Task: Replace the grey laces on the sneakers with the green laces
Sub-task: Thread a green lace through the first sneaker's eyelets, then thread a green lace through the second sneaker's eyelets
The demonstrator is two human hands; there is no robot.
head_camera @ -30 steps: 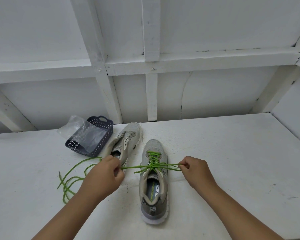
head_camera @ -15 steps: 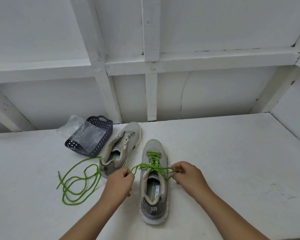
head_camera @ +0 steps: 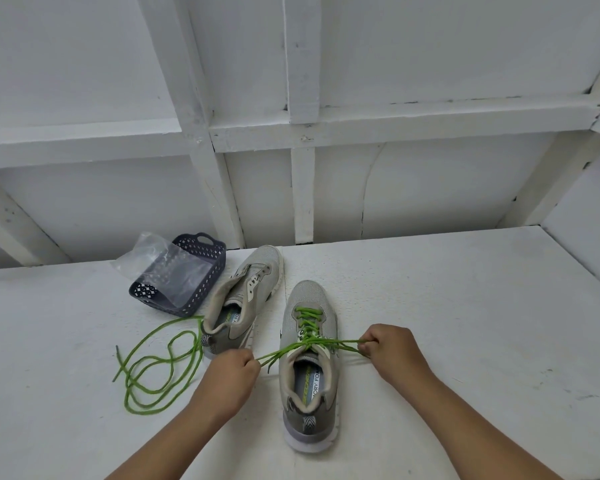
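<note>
Nearest, two bare forearms reach in from the bottom edge, one on each side, toward two grey sneakers on a white table (head_camera: 465, 306). Just beyond the arms stands the near sneaker (head_camera: 309, 368), upright, heel toward the viewer and toe pointing away. It is threaded with one green lace (head_camera: 308, 323) criss-crossed through its eyelets. The left hand (head_camera: 230, 372) sits just left of this shoe, fingers curled tight into a fist that pinches the strands of green lace running out leftward from the knot area. The right hand (head_camera: 392, 351) sits just right of the shoe, fingers likewise curled and clamped on the strands leading rightward. The lace stretches taut between both hands across the shoe's opening.

Left of the left hand, a second green lace (head_camera: 153, 368) lies loose on the table in several looping coils, one end reaching up toward the second sneaker (head_camera: 246, 299). That shoe lies a little farther back and to the left, tilted onto its side, with no lace visible in its eyelets.

Farther left still sits one dark grey perforated basket (head_camera: 208, 251), tipped at an angle, with one clear plastic bag (head_camera: 146, 254) draped over it. Behind everything rises a white-painted wall (head_camera: 430, 64) with wooden framing.
</note>
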